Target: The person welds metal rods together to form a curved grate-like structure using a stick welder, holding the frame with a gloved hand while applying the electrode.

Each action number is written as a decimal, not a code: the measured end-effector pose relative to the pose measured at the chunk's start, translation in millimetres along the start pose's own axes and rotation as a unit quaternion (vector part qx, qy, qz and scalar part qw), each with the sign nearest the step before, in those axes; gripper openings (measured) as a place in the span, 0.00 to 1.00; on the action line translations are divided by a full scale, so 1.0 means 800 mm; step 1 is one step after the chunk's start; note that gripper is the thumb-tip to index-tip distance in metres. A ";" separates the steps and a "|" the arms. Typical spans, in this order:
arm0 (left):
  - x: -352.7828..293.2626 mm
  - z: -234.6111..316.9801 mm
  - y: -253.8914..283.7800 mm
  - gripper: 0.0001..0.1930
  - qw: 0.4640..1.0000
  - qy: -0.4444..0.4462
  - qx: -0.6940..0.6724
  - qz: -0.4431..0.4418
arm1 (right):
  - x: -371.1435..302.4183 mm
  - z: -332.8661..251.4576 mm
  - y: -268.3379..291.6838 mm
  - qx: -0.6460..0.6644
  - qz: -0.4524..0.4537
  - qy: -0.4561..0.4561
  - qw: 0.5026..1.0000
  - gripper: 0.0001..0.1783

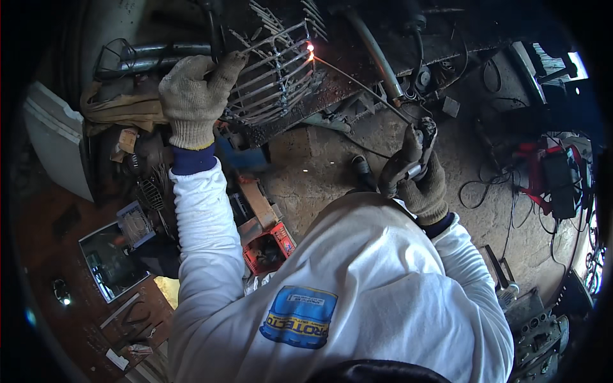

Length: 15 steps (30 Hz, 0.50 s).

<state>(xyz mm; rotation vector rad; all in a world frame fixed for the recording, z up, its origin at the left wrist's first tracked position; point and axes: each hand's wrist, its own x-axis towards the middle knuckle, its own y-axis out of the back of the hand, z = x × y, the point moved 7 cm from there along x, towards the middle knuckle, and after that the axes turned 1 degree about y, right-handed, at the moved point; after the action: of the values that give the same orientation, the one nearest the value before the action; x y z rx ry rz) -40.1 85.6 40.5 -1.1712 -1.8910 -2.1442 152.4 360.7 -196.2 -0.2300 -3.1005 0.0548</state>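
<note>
At one o'clock slants a metal pipe (375,59). Toward three o'clock stands a red-and-black object (557,182), loose dark cable (490,183) curling beside it. A greasy metal machine (533,341) sits at four, a red crate (283,237) at seven, a dark glassy rectangle (110,271) at eight, a pale panel (57,140) near nine, brown cloth (124,110) at ten.

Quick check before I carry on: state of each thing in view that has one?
left hand: gloved, thumb spread, beside the metal frame
right hand: gloved, closed around the electrode holder
electrode holder: rod fixed in its end
rod: tip glowing at the metal frame's corner
metal frame: glowing at that corner
red crate: open-topped
</note>
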 end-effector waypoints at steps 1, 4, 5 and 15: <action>0.000 0.001 0.000 0.30 1.000 -0.005 0.011 0.001 | 0.000 -0.001 0.000 -0.005 0.001 0.001 1.000 0.31; -0.001 0.002 0.002 0.30 1.000 -0.015 0.002 0.014 | 0.000 0.002 -0.003 0.019 -0.028 -0.018 0.999 0.31; -0.002 0.003 0.005 0.30 1.000 -0.015 0.003 0.014 | -0.003 0.008 -0.006 0.064 -0.030 -0.012 0.997 0.30; -0.003 0.002 0.002 0.29 0.999 -0.029 0.009 0.021 | -0.005 0.002 -0.006 0.089 -0.036 0.021 0.995 0.26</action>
<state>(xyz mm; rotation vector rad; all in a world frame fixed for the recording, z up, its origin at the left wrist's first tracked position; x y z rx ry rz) -36.7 85.7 40.7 -1.2712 -1.8856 -2.0905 155.4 355.6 -197.8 -0.1129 -3.0346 0.3173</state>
